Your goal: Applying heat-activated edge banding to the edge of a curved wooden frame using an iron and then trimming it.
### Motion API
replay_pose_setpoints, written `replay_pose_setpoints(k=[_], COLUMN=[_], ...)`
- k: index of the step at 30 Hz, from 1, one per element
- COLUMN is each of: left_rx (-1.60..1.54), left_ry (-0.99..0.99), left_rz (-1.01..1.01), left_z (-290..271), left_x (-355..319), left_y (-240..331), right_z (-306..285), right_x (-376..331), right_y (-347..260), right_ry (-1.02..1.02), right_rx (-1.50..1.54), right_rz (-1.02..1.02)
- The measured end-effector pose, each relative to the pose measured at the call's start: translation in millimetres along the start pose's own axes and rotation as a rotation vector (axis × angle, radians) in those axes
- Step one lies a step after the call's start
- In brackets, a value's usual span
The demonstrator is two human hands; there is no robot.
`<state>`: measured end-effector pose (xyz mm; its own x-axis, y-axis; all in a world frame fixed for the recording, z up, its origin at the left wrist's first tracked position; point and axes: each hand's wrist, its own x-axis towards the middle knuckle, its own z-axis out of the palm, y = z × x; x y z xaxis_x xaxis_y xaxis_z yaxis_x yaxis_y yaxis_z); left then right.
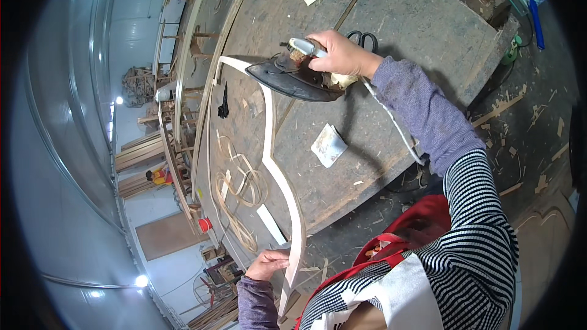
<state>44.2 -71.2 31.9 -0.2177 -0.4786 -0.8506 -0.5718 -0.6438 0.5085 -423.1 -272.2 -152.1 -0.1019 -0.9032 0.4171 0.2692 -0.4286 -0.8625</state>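
Right hand (340, 55) wrapped the electric iron (292, 84) handle, upper centre; left hand (266, 264) pinched the curved wooden strip (285, 186), lower centre. Iron overlapped strip's upper stretch, lower curve uncovered; finished length indeterminable.

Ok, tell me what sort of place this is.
Most likely a woodworking workshop: there is a curved wooden strip in the left hand, long boards are stacked beyond the workbench, and wood offcuts litter the floor.
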Motion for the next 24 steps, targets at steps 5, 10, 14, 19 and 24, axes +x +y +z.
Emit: replay_pose_setpoints(k=[5,10,14,19,24], left_rx=[0.016,-0.017,0.031,0.032,0.027], left_ry=[0.008,0.0,0.064,0.098,0.066], left_rz=[0.008,0.044,0.023,0.017,0.032], left_z=[-3.2,-2.7,1.7,5.5,6.1], left_x=[1.3,0.0,-1.3,0.8,2.3], left_y=[-4.1,-4.0,-4.6,-3.7,-2.2], right_z=[-3.9,-4.7,-3.9,-3.5,-2.7], right_x=[2.1,6.5,3.9,7.8,-0.8], right_y=[-11.4,-12.3,-13.4,-21.4,-26.7], right_ry=[0.084,0.094,0.019,0.064,0.042], right_rx=[-0.268,-0.277,-0.214,-0.314,-0.388], right_rz=[-0.013,-0.01,-0.003,-0.054,-0.021])
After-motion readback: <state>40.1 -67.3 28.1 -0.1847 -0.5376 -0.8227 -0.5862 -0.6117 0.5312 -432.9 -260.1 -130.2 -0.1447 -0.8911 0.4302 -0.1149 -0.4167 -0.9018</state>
